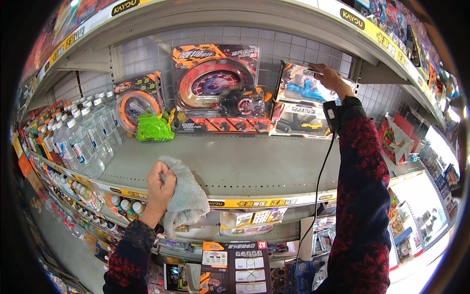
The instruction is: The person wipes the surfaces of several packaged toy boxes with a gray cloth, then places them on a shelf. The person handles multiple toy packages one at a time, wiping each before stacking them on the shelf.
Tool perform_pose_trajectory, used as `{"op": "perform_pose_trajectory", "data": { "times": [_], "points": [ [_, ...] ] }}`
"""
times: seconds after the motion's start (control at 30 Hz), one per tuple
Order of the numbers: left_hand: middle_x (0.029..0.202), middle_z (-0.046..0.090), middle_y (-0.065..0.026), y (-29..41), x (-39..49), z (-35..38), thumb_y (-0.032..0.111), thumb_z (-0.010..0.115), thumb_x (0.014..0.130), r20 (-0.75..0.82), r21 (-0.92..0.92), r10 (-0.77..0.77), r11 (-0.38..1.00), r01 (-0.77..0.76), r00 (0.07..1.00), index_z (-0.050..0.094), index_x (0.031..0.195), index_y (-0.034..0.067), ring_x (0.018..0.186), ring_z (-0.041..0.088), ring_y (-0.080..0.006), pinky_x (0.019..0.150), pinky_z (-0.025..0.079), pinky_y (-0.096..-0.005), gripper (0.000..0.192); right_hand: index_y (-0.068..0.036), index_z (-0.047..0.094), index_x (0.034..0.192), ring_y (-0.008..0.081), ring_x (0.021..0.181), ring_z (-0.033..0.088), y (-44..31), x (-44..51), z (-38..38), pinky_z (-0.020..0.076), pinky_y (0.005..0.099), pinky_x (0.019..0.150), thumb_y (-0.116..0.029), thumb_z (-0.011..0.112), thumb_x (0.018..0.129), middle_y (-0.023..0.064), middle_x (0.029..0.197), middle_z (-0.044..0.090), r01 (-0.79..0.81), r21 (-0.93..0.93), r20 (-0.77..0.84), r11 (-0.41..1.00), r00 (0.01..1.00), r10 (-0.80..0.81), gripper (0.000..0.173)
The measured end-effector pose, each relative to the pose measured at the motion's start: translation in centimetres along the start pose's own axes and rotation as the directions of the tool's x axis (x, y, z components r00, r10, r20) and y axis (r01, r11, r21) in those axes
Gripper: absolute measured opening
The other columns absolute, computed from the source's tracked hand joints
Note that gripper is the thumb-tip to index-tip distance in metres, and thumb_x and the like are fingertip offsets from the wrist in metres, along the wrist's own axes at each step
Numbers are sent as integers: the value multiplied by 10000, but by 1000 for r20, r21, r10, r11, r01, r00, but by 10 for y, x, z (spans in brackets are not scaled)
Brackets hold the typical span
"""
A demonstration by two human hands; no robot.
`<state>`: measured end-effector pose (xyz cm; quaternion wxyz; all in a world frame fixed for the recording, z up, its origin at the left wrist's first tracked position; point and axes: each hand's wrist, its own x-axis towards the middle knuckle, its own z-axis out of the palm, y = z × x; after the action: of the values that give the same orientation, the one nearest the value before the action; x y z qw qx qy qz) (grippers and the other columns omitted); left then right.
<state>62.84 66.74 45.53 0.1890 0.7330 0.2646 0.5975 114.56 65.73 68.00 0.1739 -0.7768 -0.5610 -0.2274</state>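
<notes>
My left hand (pixel 160 189) grips a grey-blue cleaning cloth (pixel 186 193), which hangs over the front edge of the metal shelf (pixel 238 161). At the back right, my right hand (pixel 328 79) holds the top of a window-fronted toy box (pixel 303 101), its fingers over the upper edge. That box leans back and shows blue and black toy parts through its windows. To its left stands a large blister-packed toy set (pixel 220 88) with a black launcher. A smaller blister pack (pixel 137 106) with a green toy launcher (pixel 156 127) stands farther left.
Rows of clear plastic bottles (pixel 86 143) line the shelf's left end. Another shelf overhangs above, with a yellow label strip (pixel 389 42) along its edge. A black cable (pixel 318 176) hangs from a device on my right sleeve. Below stands a dark boxed toy (pixel 235 266).
</notes>
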Motion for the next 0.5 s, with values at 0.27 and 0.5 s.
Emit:
{"op": "perform_pose_trajectory", "data": {
  "times": [0.27,0.5],
  "points": [
    [622,366,-45,-1,-1,0,10,485,775,3,-14,-23,1000,23,1000,377,696,22,597,363,-120,548,343,-263,134,-301,294,1390,397,1322,239,-11,-11,24,213,725,950,-370,596,846,60,1433,317,-45,-135,-186,990,982,19,626],
    [621,383,-36,-1,0,0,13,482,778,11,-33,-18,999,19,1000,377,701,29,600,370,-109,550,351,-257,132,-268,241,1412,449,1330,154,-13,-38,40,233,735,923,-474,624,795,130,1470,171,-81,15,-424,997,902,79,755]
  ]
}}
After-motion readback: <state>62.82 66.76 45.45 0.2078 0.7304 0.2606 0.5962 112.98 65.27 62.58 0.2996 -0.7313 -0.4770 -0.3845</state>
